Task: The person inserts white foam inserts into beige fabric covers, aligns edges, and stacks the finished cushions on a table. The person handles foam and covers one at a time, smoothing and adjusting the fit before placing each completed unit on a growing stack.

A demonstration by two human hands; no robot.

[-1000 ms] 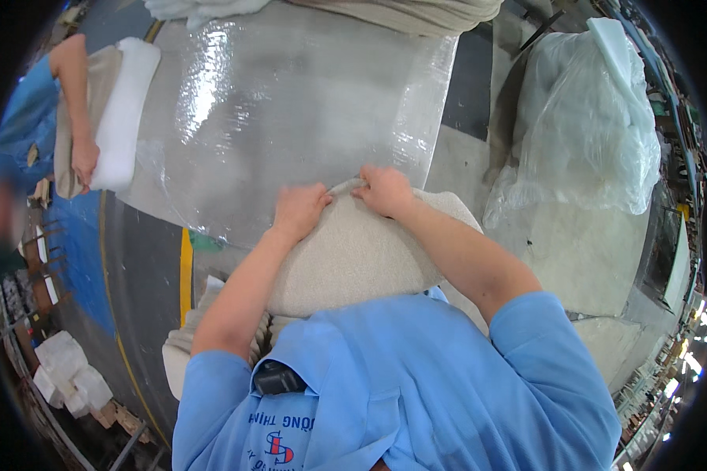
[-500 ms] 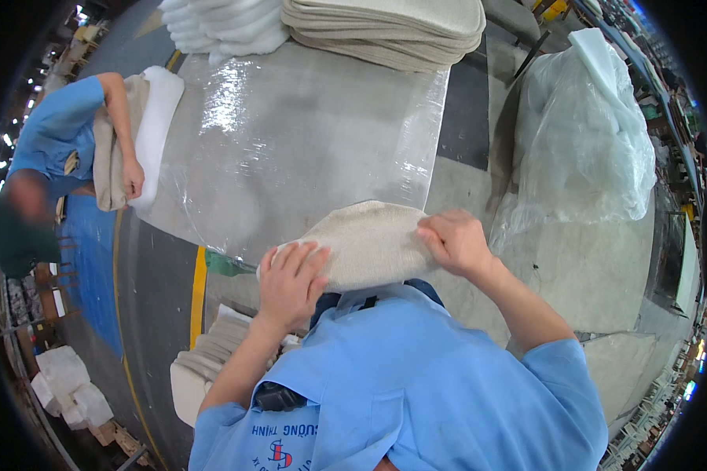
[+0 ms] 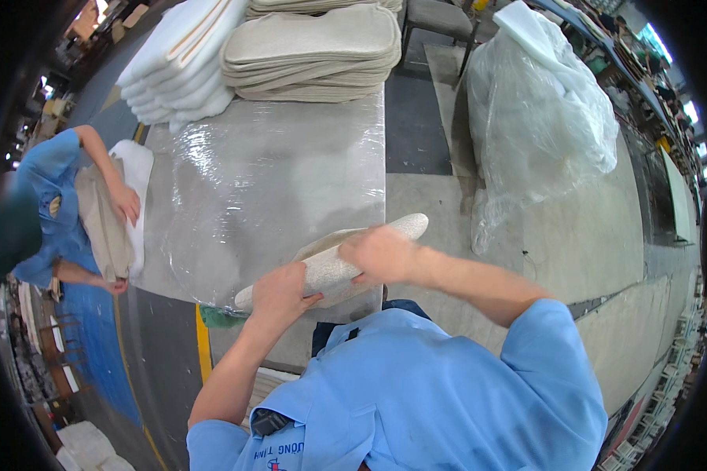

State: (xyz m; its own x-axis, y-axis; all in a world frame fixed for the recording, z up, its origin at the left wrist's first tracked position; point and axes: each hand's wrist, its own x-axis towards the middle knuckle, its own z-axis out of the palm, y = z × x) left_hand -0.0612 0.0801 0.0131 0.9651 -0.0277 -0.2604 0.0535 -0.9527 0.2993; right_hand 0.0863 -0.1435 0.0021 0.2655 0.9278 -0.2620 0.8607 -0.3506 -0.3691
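A beige fabric cushion cover is held up in front of my waist, over the near edge of the plastic-wrapped table. It is long, rounded at its ends and tilted, with its right end higher. My left hand is closed on its left part, the thumb against the near side. My right hand is closed over its upper edge, right of the middle; some of its fingers are hidden. Whether anything is inside the cover, I cannot tell.
Stacks of beige covers and folded white padding stand at the table's far end. On the left a co-worker handles a beige cover over white padding. A large clear plastic bag of white padding stands at the right, near a grey chair.
The cover has turned from lying broad to a narrower, slanted position. My right hand has moved left onto it, and my left hand has closed on it. The co-worker's second hand has come into view.
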